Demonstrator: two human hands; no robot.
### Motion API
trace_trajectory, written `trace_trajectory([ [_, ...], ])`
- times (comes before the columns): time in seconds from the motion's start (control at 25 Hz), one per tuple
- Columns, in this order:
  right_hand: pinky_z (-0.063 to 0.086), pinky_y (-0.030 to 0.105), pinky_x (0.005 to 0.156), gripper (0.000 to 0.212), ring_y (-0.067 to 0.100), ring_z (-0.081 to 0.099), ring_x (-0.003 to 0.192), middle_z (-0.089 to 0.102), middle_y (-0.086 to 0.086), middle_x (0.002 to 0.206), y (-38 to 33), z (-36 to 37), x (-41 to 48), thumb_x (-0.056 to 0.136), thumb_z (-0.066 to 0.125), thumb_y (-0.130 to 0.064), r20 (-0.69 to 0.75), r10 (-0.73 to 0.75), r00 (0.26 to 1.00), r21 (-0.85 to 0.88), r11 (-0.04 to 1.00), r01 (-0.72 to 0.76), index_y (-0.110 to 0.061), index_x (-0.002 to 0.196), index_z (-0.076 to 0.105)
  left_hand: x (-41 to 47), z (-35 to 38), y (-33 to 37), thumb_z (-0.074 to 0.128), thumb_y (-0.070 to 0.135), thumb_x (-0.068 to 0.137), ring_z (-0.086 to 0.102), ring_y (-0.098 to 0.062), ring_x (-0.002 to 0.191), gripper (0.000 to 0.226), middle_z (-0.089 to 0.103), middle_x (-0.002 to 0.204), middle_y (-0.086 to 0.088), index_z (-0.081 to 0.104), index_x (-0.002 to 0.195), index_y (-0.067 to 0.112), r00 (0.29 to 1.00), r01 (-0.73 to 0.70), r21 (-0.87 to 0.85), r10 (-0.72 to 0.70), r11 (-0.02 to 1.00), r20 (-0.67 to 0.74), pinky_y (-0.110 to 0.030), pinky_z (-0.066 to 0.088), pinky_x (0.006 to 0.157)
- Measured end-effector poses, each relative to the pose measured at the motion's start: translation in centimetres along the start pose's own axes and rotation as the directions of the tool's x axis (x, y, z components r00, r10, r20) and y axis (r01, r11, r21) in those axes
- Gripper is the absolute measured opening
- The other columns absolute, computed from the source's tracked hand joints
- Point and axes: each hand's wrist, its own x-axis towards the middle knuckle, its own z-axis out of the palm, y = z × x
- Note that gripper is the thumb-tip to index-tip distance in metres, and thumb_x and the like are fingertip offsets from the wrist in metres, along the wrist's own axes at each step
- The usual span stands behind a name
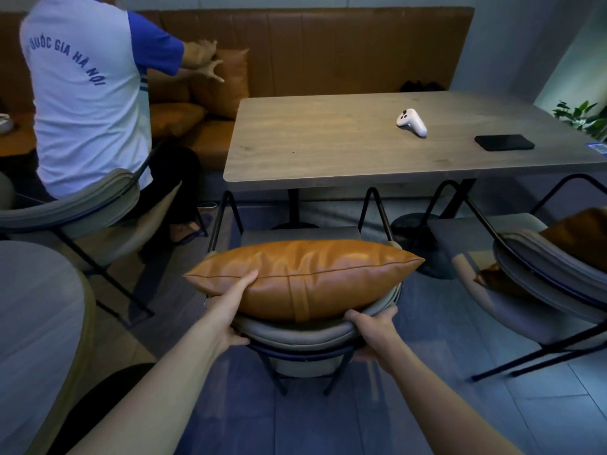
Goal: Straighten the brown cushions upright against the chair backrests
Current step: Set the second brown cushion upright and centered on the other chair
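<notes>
Cushion [305, 277] lay across chair [295, 333] backrest top, left hand [230, 310] pinching its near-left edge, right hand [371, 330] clasping the rim, table [328, 142] edge just beyond.

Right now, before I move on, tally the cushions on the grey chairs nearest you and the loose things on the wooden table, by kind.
Brown cushions on grey chairs: 2
White controller on wooden table: 1
Black phone on the table: 1
Total: 4
</notes>
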Motion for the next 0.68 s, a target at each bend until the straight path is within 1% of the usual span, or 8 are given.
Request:
trace_trajectory([
  [0.2,0.062,0.062,0.076,0.099,0.043,0.065,0.103,0.055,0.02,0.126,-1.1,-0.4,1.3,0.081,0.078,-0.028,-0.033,-0.038,0.999,-0.05,0.998,0.037,-0.028,0.149,0.006,0.4,1.1,0.3,0.086,0.063,0.066,0.048,-0.038,0.137,0.121,0.042,0.157,-0.009,0.024,0.16,0.019,0.999,-0.043,0.023,0.043,0.999,-0.014,-0.069,0.046,0.1],
  [0.28,0.063,0.06,0.076,0.097,0.043,0.067,0.1,0.056,0.021,0.126,-1.6,-0.9,1.8,0.082,0.077,-0.029,-0.031,-0.056,0.998,-0.046,0.997,0.054,-0.028,0.149,0.006,0.4,1.6,0.5,0.084,0.064,0.069,0.048,-0.038,0.137,0.117,0.043,0.157,-0.008,0.026,0.159,0.018,0.998,-0.055,0.023,0.055,0.998,-0.005,-0.068,0.046,0.099],
  [0.36,0.064,0.056,0.068,0.095,0.043,0.07,0.093,0.058,0.021,0.124,-1.9,-1.0,2.0,0.085,0.074,-0.031,-0.003,-0.055,0.998,-0.044,0.998,0.055,-0.031,0.15,0.004,0.6,1.9,0.8,0.082,0.063,0.073,0.048,-0.038,0.137,0.111,0.042,0.158,-0.009,0.027,0.159,0.017,0.999,-0.051,0.03,0.051,0.998,0.001,-0.068,0.046,0.099],
  [0.44,0.064,0.045,0.053,0.098,0.04,0.072,0.083,0.06,0.019,0.12,-1.8,-1.0,2.1,0.087,0.072,-0.031,0.013,-0.043,0.999,-0.039,0.998,0.044,-0.032,0.153,0.0,0.8,2.0,1.0,0.081,0.06,0.076,0.046,-0.039,0.138,0.107,0.042,0.158,-0.01,0.028,0.158,0.017,0.999,-0.038,0.031,0.037,0.999,0.02,-0.07,0.044,0.101],
  [0.48,0.061,0.038,0.045,0.101,0.037,0.071,0.079,0.06,0.017,0.118,-1.5,-1.0,2.1,0.089,0.072,-0.032,0.01,-0.044,0.999,-0.046,0.998,0.044,-0.031,0.156,-0.004,0.8,1.9,1.1,0.08,0.059,0.077,0.045,-0.04,0.139,0.105,0.042,0.158,-0.01,0.028,0.158,0.018,0.999,-0.033,0.029,0.032,0.999,0.034,-0.071,0.042,0.103],
  [0.52,0.057,0.035,0.043,0.105,0.034,0.069,0.079,0.059,0.016,0.119,-1.3,-0.8,1.9,0.09,0.071,-0.032,0.007,-0.047,0.999,-0.045,0.998,0.048,-0.031,0.158,-0.009,0.8,1.8,1.1,0.08,0.057,0.079,0.044,-0.041,0.14,0.103,0.042,0.159,-0.011,0.028,0.158,0.018,0.999,-0.031,0.029,0.029,0.999,0.043,-0.072,0.041,0.104],
  [0.6,0.058,0.044,0.061,0.115,0.039,0.065,0.1,0.051,0.017,0.137,-0.9,-0.6,1.6,0.087,0.074,-0.035,-0.022,-0.049,0.999,-0.034,0.998,0.049,-0.034,0.158,-0.016,0.7,1.5,1.0,0.079,0.055,0.081,0.044,-0.041,0.141,0.098,0.041,0.159,-0.012,0.03,0.158,0.017,0.999,-0.024,0.03,0.023,0.999,0.047,-0.072,0.041,0.104],
  [0.68,0.054,0.06,0.09,0.12,0.049,0.049,0.128,0.029,0.02,0.159,-0.9,-0.6,1.4,0.084,0.077,-0.037,-0.091,-0.12,0.989,-0.113,0.988,0.11,-0.031,0.159,-0.016,0.6,1.3,0.9,0.078,0.054,0.083,0.045,-0.041,0.14,0.095,0.042,0.158,-0.012,0.031,0.157,0.018,0.998,-0.012,0.025,0.011,1.0,0.054,-0.071,0.041,0.105],
])
